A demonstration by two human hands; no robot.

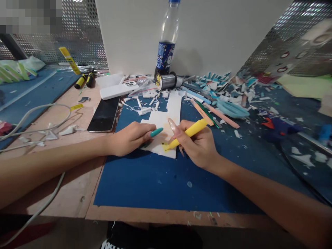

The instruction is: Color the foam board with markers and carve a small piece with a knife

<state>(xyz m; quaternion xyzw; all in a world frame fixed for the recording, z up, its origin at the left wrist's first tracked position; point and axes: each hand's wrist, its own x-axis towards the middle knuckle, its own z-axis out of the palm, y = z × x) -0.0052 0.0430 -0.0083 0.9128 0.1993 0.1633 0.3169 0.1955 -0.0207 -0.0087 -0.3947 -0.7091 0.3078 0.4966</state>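
My right hand grips a yellow marker, its lower end touching a white piece of paper. A small yellow patch with dark dots lies at that end. My left hand rests on the paper's left side with curled fingers, holding it down; its thumb, with a long teal nail, points toward the marker. The paper, with a narrow strip reaching away from me, lies on a blue mat.
Behind the paper stand a soda bottle and a wire spool. Two phones, a black one and a white one, lie left. Scraps and colored strips are heaped right, near a blue glue gun. A white cable crosses the left.
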